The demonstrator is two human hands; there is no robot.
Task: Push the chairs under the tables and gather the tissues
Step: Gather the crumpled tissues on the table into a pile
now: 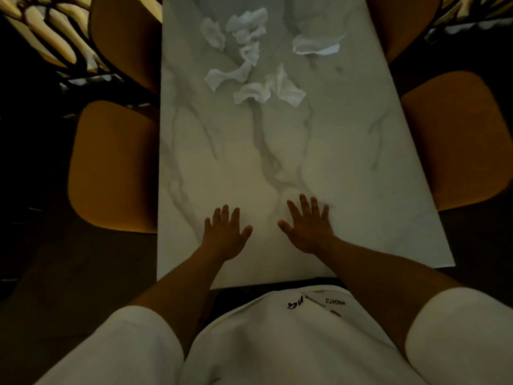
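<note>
1. Now both hands are out over the near end of the table (347,151), palms down. The left hand (226,236) has its fingers straight and close together, the right hand (308,227) has them spread, and neither holds anything.
2. Whether the palms press the top or hang just above it, I cannot tell. It looks like a pause at the table end before reaching on.
3. Well ahead, at the far half of the table, lie the tissues (249,59): a loose cluster of crumpled white pieces, thin and twisted, with one flatter piece (316,45) set apart to the right. All are untouched, so gathering is not yet done.
4. Marble-look top here, pale with grey veins, smooth and slightly glossy.
5. Four chairs flank it, with rounded mustard seats that look padded. The near left chair (111,168) and near right chair (458,140) sit with their seats mostly out from the edge, so they likely need pushing in.
</note>
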